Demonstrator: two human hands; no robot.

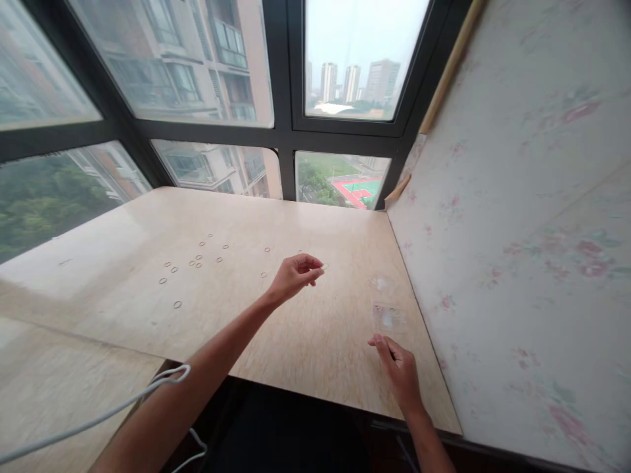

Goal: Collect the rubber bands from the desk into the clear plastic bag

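Observation:
Above the middle of the wooden table top (305, 341), my left hand (296, 272) pinches a small thin ring (325, 266) between thumb and fingertips. My right hand (397, 364) is held near the table's front right, fingers curled and thumb against the index finger; whether anything is in it I cannot make out. Just beyond it lies a clear plastic bag (389, 318), with a second clear bag (382, 284) behind. Several similar small rings lie scattered on the left half, one of them a dark ring (177, 305). A reddish ring (267, 249) lies left of my left hand.
A white cable (108, 410) loops across the front left, by my left forearm. The flowered wall (493, 263) bounds the table on the right. Dark-framed windows (288, 131) stand along the back and left. The table's front edge (296, 390) runs close before my body.

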